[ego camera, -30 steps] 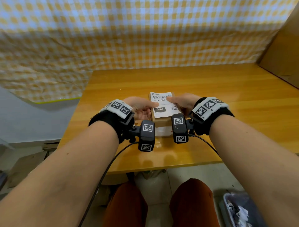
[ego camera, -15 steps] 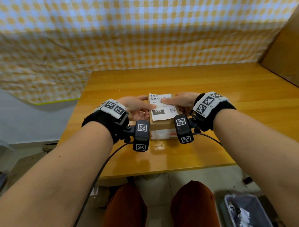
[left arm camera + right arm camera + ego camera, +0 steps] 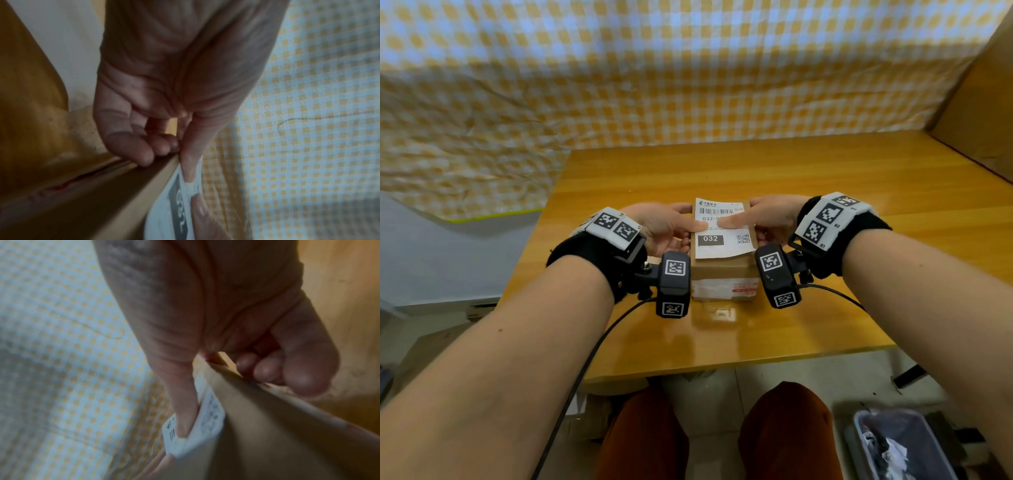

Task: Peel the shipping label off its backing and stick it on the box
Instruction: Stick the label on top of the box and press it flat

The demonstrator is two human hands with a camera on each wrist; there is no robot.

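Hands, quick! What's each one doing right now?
Left hand: thumb presses the shipping label down, curled fingers against the box side.
Right hand: thumb on the label too, fingers curled round the box's other side.

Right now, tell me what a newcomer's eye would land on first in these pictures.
First, the white shipping label lying on top of the small cardboard box near the front of the wooden table. The left hand and right hand flank the box, each thumb pressing on the label. Behind hangs a yellow checked cloth.
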